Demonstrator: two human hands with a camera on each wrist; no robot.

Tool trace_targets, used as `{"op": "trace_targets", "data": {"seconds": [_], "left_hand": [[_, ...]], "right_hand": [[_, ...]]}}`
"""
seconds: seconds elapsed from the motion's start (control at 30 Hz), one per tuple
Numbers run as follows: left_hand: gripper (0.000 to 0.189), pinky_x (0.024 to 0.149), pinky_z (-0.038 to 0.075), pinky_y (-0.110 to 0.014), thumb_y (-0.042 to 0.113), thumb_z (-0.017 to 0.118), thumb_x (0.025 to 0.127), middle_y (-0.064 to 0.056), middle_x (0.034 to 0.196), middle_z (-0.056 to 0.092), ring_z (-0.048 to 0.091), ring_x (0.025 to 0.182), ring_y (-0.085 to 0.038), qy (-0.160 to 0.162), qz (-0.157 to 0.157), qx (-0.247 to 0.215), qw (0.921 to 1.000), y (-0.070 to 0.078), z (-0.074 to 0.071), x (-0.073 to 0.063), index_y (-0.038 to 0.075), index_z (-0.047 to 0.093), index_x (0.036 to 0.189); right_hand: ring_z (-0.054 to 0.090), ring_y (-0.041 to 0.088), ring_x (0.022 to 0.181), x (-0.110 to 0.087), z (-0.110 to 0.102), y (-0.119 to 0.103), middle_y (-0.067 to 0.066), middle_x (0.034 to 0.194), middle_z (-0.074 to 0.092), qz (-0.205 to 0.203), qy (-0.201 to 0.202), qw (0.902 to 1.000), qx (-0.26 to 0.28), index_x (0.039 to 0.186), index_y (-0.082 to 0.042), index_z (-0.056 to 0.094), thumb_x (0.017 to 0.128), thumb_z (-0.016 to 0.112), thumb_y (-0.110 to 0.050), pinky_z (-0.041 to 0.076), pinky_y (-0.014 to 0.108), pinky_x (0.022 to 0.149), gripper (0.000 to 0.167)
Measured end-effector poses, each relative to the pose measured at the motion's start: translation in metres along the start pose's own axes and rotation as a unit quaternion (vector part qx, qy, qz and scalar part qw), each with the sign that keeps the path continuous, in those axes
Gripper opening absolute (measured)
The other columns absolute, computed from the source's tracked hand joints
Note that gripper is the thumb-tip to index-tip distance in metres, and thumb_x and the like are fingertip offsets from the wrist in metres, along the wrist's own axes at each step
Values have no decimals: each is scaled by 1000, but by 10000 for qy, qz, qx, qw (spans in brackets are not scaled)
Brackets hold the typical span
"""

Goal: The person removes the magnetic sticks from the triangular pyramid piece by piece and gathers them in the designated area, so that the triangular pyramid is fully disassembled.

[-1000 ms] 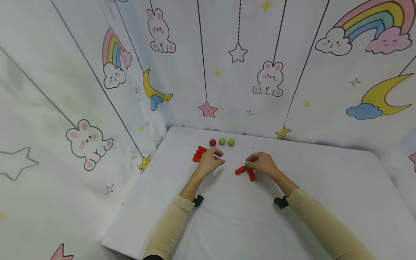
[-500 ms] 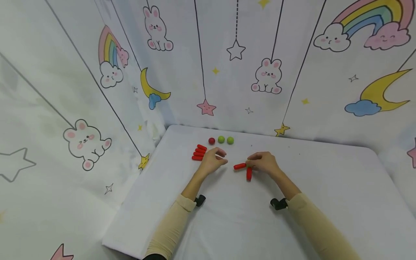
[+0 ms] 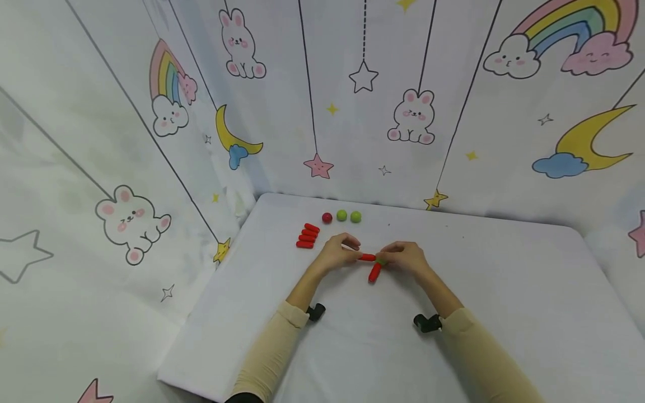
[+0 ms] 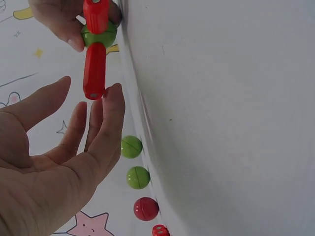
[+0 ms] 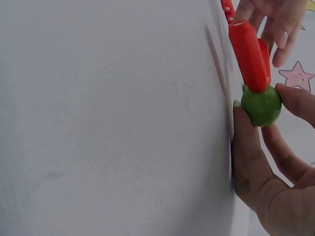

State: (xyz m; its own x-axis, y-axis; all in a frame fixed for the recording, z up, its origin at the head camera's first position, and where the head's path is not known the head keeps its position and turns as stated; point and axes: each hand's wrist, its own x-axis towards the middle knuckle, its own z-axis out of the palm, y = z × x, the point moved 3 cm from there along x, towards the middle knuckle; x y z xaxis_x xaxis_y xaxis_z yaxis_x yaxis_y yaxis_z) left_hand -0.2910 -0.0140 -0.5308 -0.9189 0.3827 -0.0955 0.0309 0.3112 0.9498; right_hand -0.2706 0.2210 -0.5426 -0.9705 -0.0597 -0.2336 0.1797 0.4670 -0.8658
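My right hand pinches a green ball between thumb and fingers, just above the table. Two red rods stick out of this ball. In the head view, one red rod points left toward my left hand, and the other red rod points toward me. My left hand is at the free end of the left-pointing rod. Its thumb stands apart from the rod in the left wrist view, while a fingertip is at the rod's end; whether it touches is hard to tell.
Several loose red rods lie side by side at the left of the white table. Behind them a red ball and two green balls stand in a row. A patterned cloth wall borders the table's back and left.
My right hand has turned the ball and shifted slightly left, so the near rod swings from pointing right to pointing left. My left hand has moved right, reaching the other rod's end.
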Motion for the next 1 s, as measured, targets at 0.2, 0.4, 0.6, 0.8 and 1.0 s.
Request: {"op": "trace_targets", "data": {"seconds": [0.2, 0.4, 0.6, 0.8, 1.0], "left_hand": [[30, 86, 61, -33, 9, 76, 94, -10, 113, 73, 70, 98, -19, -24, 67, 13, 10000, 1, 1, 1, 3, 69, 123], [36, 85, 60, -31, 10, 80, 91, -12, 114, 73, 70, 95, -17, -25, 35, -93, 9999, 2, 2, 0, 0, 69, 124], [36, 83, 61, -31, 5, 82, 88, -17, 116, 72, 72, 92, -18, 42, 30, -226, 9997, 4, 3, -1, 0, 69, 122], [33, 80, 60, -30, 2, 83, 87, -13, 111, 73, 71, 89, -19, 293, -97, -133, 9994, 5, 3, -2, 5, 71, 118], [34, 78, 58, -29, 4, 84, 86, -16, 115, 72, 68, 89, -19, 414, -87, 168, 9990, 4, 1, -1, 6, 72, 118]], "right_hand": [[74, 19, 90, -2, 4, 3, 6, 105, 77, 122, -156, 9990, 413, 114, -5, 76, 93, 80, -36, 56, 28, 80, 37], [72, 18, 92, -6, 6, 3, 7, 107, 76, 152, -197, 9974, 676, 116, -3, 75, 93, 80, -32, 58, 28, 83, 37], [71, 18, 94, -6, 6, 6, 7, 110, 75, 160, -193, 9969, 740, 117, -4, 75, 92, 82, -33, 59, 26, 84, 39], [71, 17, 94, -6, 6, 8, 6, 109, 75, 223, -99, 9967, 776, 115, -5, 77, 89, 85, -32, 59, 26, 82, 38], [72, 18, 93, -6, 6, 8, 7, 109, 76, 201, -77, 9965, 804, 114, -5, 77, 88, 86, -31, 59, 26, 82, 37]]}}
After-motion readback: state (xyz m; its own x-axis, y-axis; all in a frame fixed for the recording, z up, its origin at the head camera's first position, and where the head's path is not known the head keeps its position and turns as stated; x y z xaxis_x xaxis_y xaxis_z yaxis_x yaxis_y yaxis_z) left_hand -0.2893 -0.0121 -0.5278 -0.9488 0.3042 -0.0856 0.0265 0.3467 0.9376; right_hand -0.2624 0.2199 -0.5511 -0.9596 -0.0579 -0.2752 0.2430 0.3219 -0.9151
